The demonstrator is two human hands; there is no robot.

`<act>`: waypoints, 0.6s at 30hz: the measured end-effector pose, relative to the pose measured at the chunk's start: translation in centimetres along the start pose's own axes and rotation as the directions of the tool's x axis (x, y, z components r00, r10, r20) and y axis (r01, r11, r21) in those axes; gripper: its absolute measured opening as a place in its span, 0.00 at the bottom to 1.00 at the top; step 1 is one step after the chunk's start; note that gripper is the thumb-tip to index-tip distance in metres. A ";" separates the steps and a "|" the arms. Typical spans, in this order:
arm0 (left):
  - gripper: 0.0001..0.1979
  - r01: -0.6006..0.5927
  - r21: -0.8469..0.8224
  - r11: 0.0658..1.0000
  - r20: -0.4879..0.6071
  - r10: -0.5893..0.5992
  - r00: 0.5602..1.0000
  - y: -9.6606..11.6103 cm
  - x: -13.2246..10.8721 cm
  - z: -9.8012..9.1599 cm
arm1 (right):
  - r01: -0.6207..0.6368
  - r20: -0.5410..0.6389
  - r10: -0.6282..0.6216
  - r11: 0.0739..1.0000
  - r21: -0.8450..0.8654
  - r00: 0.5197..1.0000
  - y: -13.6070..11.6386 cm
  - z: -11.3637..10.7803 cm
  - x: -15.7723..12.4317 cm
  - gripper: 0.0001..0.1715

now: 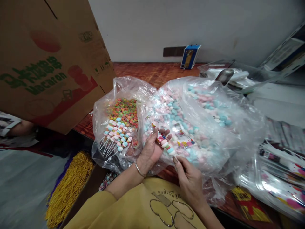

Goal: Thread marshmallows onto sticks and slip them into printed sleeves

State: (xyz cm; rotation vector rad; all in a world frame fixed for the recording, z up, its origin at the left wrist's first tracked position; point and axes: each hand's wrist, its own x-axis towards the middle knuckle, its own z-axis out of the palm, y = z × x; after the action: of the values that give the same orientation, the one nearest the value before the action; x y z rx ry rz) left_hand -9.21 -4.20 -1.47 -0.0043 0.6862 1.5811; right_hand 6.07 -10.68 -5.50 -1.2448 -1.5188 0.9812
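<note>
My right hand [189,175] pinches the end of a marshmallow skewer [167,147] threaded with pastel marshmallows and coloured rings. Around the skewer's other end, my left hand [153,144], palm up, holds a small printed plastic wrapper [161,137]; how far the skewer sits inside it is hard to make out. Below the hands spreads a big clear bag [226,152] of pink, white and blue marshmallows. Another printed wrapper [184,140] lies on it. To the left, finished-looking marshmallow skewers [116,135] with white sticks rest on a bag of small coloured rings [125,109].
A large cardboard box [54,70] stands at the left. Stacks of printed wrappers [283,175] lie at the right. Behind are a blue device [190,56] and a clear tub with a metal scoop [224,76]. Gold tassels [71,187] hang at lower left. Another person's arm [21,128] shows at far left.
</note>
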 end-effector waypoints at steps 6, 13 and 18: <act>0.08 0.167 -0.031 0.985 0.116 -0.163 0.980 -0.2 -0.6 -0.1 | -0.621 0.454 0.424 0.506 0.599 0.784 -1.3 -0.2 0.3 0.22; 0.10 0.093 0.058 0.994 0.108 -0.099 0.989 -0.5 -0.8 -0.5 | -0.037 0.081 0.028 0.994 0.105 0.996 -0.6 0.2 0.3 0.16; 0.10 0.091 0.057 0.994 0.068 -0.094 0.993 -0.9 -0.8 -0.6 | 0.475 0.092 -0.484 0.772 -0.422 0.870 0.7 0.2 0.3 0.10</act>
State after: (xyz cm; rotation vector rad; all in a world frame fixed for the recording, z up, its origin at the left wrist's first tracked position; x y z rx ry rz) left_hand -8.53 -5.18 -2.08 0.0581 0.6638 1.4670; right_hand 6.02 -10.26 -6.21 -1.0587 -1.9783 0.2918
